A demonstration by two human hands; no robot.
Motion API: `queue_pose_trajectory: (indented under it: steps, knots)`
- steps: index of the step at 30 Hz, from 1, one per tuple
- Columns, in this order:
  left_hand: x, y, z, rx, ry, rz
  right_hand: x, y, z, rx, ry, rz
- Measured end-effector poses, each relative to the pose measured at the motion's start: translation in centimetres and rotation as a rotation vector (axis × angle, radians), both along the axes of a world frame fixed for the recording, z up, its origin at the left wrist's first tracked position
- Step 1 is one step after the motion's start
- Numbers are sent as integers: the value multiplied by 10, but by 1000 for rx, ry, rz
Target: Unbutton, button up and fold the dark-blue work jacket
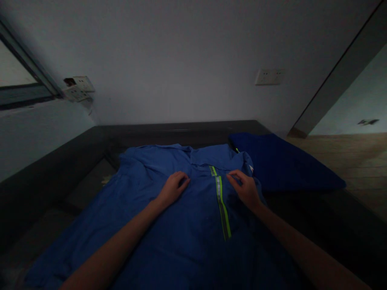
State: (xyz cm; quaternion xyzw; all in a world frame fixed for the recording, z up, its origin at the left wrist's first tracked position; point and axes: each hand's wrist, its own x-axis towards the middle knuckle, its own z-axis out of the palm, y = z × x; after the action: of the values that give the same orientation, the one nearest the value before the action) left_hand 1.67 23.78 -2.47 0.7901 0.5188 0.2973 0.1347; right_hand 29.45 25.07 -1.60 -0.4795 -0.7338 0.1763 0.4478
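A blue shirt [169,229] with a yellow-green reflective stripe [222,205] lies spread on a dark table [317,217], collar away from me. My left hand [173,187] rests on the chest just below the collar, fingers curled and pinching the cloth. My right hand [245,187] sits on the shirt to the right of the stripe, fingers bent and gripping a fold of fabric. Both forearms reach in from the bottom edge.
A second dark blue garment [284,161] lies folded at the table's back right. The table stands against a white wall with a socket plate [269,76]. A loose socket box [77,88] hangs at the left. Wooden floor [356,161] lies to the right.
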Motion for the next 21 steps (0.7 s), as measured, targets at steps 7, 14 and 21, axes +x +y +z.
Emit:
queue_pose_trajectory:
  steps: [7, 14, 21]
  knots:
    - [20, -34, -1, 32, 66, -24, 39, -16, 8, -15, -101, 2]
    - [58, -62, -1, -98, -64, 59, 71, -16, 15, -97, -337, -25]
    - [52, -50, 8, -224, -96, -8, 12, -32, 40, 191, -698, -11]
